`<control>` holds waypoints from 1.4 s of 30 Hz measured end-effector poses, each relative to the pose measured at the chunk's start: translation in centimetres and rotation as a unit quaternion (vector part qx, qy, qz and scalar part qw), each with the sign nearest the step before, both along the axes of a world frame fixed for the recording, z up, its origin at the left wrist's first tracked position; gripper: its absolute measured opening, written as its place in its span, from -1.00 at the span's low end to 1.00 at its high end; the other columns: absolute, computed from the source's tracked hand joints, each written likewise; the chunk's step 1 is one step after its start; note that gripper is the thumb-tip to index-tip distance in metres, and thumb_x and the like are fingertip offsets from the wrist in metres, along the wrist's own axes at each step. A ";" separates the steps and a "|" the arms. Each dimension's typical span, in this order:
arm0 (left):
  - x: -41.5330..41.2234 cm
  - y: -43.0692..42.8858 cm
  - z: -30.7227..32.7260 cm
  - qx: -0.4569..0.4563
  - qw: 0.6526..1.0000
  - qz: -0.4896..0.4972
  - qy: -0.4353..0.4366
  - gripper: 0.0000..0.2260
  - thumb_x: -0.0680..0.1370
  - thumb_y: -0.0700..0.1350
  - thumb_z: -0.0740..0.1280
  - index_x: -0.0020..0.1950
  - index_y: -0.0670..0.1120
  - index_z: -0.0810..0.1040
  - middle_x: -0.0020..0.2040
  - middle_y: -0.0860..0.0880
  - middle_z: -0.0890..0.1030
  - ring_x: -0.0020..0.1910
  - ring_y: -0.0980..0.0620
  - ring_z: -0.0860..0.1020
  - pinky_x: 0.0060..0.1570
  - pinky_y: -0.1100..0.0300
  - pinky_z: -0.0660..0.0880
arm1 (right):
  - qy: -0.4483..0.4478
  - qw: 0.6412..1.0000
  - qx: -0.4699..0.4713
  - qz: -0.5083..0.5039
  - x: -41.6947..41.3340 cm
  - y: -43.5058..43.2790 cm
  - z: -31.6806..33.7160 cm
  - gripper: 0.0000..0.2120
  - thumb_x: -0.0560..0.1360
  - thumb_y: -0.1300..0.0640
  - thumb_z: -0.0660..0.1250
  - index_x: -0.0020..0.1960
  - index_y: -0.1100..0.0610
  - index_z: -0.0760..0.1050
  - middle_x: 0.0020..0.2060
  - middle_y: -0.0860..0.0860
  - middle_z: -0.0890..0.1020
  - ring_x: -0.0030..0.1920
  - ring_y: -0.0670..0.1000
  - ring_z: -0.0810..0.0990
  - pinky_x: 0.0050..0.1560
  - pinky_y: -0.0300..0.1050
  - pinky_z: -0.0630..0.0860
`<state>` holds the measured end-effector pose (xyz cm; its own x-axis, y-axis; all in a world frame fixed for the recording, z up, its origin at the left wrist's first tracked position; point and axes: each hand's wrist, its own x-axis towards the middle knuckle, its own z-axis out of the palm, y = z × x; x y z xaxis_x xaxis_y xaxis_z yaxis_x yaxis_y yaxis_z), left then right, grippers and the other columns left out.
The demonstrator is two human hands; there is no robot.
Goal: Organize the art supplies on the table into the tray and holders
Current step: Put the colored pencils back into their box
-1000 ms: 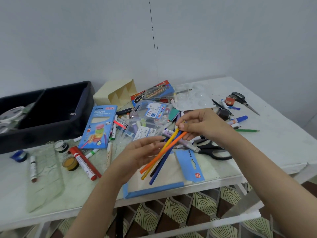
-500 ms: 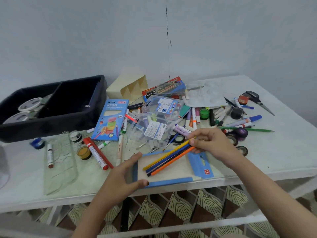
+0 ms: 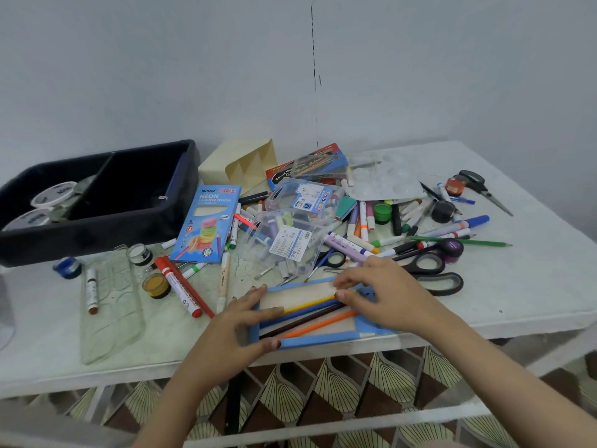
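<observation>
As the coloured pencils (image 3: pixel 310 313) lie in the blue box (image 3: pixel 319 338) at the near table edge, long axis L–R with R ends slightly farther from you, note: R hand (image 3: pixel 387 292) pinches their R ends, L hand (image 3: pixel 232 328) clamps the box's L end, hands apart. Black tray (image 3: pixel 97 234) sits far L — nearer your L hand.

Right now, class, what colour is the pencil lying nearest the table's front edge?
Orange: the pencil shows best in the head view.

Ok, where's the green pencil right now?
Head view: the green pencil lies flat on the right side of the table, between the blue-capped marker behind it and the big black scissors in front, tip pointing right.
</observation>
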<state>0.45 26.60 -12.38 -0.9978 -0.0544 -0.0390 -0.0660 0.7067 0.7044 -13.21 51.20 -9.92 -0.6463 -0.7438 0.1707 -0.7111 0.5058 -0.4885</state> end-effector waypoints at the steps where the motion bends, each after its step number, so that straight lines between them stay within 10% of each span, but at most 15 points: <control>1: 0.0 0.0 0.0 -0.004 1.000 -0.002 -0.003 -0.45 0.20 0.54 0.23 0.17 0.55 0.32 0.42 0.37 0.17 0.44 0.31 0.10 0.48 0.03 0.11 | 0.015 1.000 0.014 0.008 -0.1 0.0 0.0 -0.56 0.45 -0.28 0.05 0.03 -0.10 0.58 -0.28 -0.35 0.45 -0.17 -0.28 0.35 -0.16 -0.39 0.22; 9: 0.0 0.0 0.4 -0.011 1.000 -0.002 -0.028 -0.48 0.36 0.23 0.44 0.14 0.60 0.24 0.40 0.41 0.14 0.47 0.26 0.07 0.47 0.00 0.12 | 0.030 0.999 0.004 0.018 -0.8 -0.1 0.9 -0.51 0.53 -0.23 -0.04 -0.05 0.01 0.57 -0.22 -0.12 0.56 -0.15 -0.13 0.45 -0.12 -0.15 0.39; 14: 0.1 -0.2 0.1 -0.007 1.000 0.000 -0.018 -0.50 0.15 0.57 0.21 0.08 0.60 0.32 0.38 0.45 0.13 0.45 0.29 0.08 0.45 0.08 0.15 | 0.029 0.999 -0.006 -0.042 -1.8 1.8 1.1 -0.55 0.45 -0.27 0.04 -0.08 -0.02 0.59 -0.25 -0.13 0.58 -0.18 -0.14 0.49 -0.16 -0.06 0.48; 23: -0.1 0.1 -0.1 0.009 1.000 0.018 -0.006 -0.47 0.11 0.57 0.23 0.06 0.56 0.41 0.34 0.46 0.18 0.44 0.27 0.13 0.43 0.02 0.20 | -0.028 0.999 -0.006 -0.019 -0.4 3.6 -0.7 -0.90 0.38 -0.07 0.45 -0.10 -0.15 0.64 -0.07 -0.25 0.47 0.03 -0.23 0.44 0.04 -0.25 0.40; 42: 0.1 0.4 -0.3 -0.002 0.999 0.027 0.030 -0.59 0.27 0.29 0.35 0.12 0.39 0.49 0.37 0.37 0.25 0.41 0.39 0.12 0.42 0.14 0.18 | -0.079 0.996 -0.030 0.002 0.9 3.7 -1.8 -0.84 0.39 -0.11 0.31 -0.11 -0.18 0.65 0.10 -0.30 0.41 0.13 -0.33 0.37 0.03 -0.49 0.25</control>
<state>0.51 27.02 -12.66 -0.9939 -0.1083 0.0219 -0.0614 0.7065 0.7050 -12.28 54.86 -11.75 -0.6660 -0.7378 0.1100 -0.6241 0.4703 -0.6240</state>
